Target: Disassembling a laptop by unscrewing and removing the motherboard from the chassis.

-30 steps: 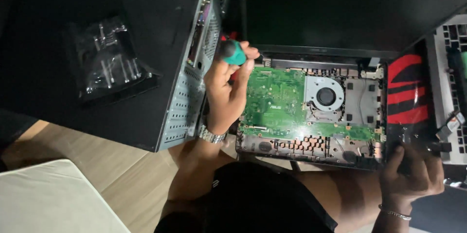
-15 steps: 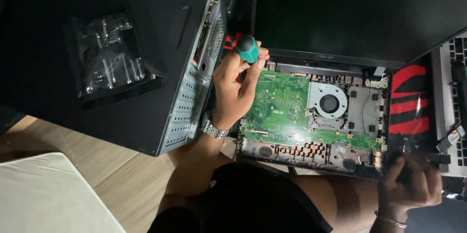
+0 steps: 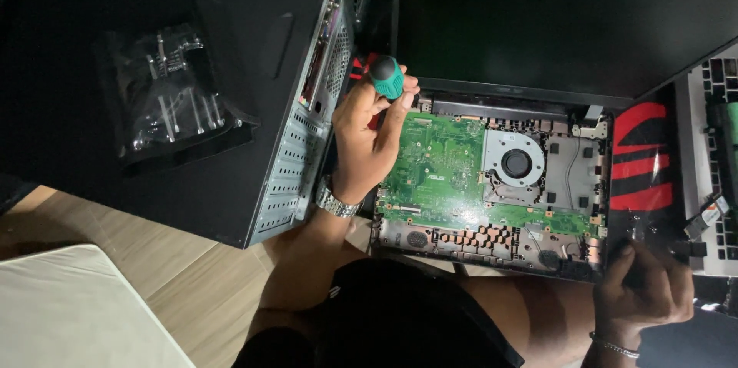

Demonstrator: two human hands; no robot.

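An opened laptop base [image 3: 492, 249] lies before me, showing a green circuit board [image 3: 438, 160] and a round fan [image 3: 515, 162]. My left hand [image 3: 365, 145], with a metal watch on the wrist, grips a green-handled screwdriver [image 3: 387, 77] held upright at the board's upper left corner. The tip is hidden behind my fingers. My right hand [image 3: 642, 291], with a thin bracelet, holds the base's lower right corner. The dark laptop screen [image 3: 553, 22] lies flat behind the base.
A black desktop computer case [image 3: 292, 176] lies to the left with a clear plastic bag of metal parts [image 3: 165, 95] on it. A red-and-black pad [image 3: 638, 160] and a second laptop keyboard [image 3: 719, 168] sit right. A white sheet [image 3: 69, 314] lies on the wooden table [image 3: 192, 276].
My left hand with the screwdriver has stayed at the board's upper left corner, shifting only slightly. My right hand keeps its hold on the lower right corner.
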